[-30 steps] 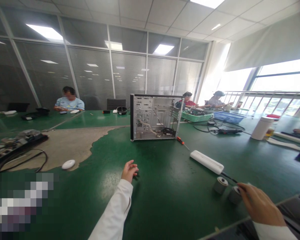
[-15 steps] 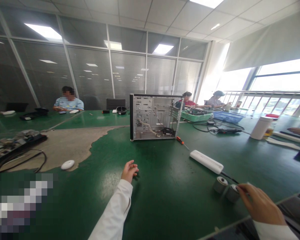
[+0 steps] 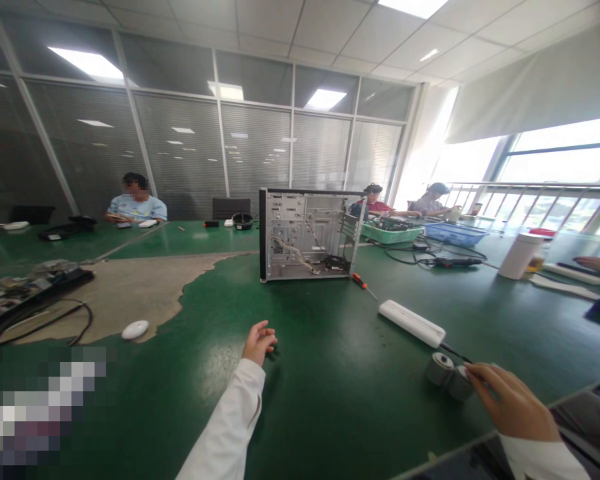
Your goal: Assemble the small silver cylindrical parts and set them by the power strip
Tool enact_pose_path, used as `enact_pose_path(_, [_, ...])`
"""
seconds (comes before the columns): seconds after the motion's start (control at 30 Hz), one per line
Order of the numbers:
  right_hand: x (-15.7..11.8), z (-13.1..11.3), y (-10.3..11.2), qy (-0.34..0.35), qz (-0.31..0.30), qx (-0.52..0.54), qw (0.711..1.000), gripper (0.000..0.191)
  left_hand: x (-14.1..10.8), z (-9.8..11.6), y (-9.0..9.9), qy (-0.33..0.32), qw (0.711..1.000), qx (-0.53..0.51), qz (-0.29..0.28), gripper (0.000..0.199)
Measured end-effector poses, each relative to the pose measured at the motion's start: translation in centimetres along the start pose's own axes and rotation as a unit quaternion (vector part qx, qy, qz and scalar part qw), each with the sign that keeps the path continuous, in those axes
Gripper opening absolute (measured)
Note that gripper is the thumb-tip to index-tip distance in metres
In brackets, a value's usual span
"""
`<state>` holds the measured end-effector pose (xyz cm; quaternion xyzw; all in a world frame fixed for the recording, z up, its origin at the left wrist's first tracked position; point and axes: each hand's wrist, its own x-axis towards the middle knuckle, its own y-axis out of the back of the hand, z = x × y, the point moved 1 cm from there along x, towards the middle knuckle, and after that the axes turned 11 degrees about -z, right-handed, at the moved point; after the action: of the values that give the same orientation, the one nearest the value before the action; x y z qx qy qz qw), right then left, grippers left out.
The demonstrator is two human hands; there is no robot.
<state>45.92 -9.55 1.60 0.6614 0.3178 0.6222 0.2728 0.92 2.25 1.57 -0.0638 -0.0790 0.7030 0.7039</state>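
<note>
My left hand (image 3: pixel 260 343) rests on the green table, its fingers loosely curled and apart, holding nothing. At the right, my right hand (image 3: pixel 513 399) has its fingertips pinched at the top of a grey cylinder (image 3: pixel 459 385) with a pale rim. Right beside it stands a second grey cylinder (image 3: pixel 439 369), upright and seemingly touching the first. Behind the two cylinders lies a long white power strip (image 3: pixel 411 323) with a dark cable. Farther back, an opened computer case (image 3: pixel 311 235) stands upright, showing its metal frame and some wires. A screwdriver (image 3: pixel 361 282) with an orange handle lies beside the case.
A white oval object (image 3: pixel 135 329) and a black strip heaped with parts (image 3: pixel 35 290) lie on the left. At the right are a white bottle (image 3: pixel 521 256), a green basket (image 3: pixel 393 233), a blue basket (image 3: pixel 455 234) and cables. Other people sit around the table.
My right hand has moved slightly left with the grey cylinder, bringing it up against the other one. The left hand stays where it was.
</note>
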Motion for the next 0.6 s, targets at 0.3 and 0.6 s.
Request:
enact_pose_path(0.3, [0.3,-1.2,1.0,-0.019,0.006,0.007,1.000,0.028,0.0,-0.1,-0.1,-0.007,1.000,0.001,0.010,0.039])
enact_pose_path(0.6, [-2.4,-2.1,-1.6,-0.132,-0.048,0.047,0.989,0.051,-0.1,-0.1,-0.2,-0.007,1.000,0.005,0.007,0.040])
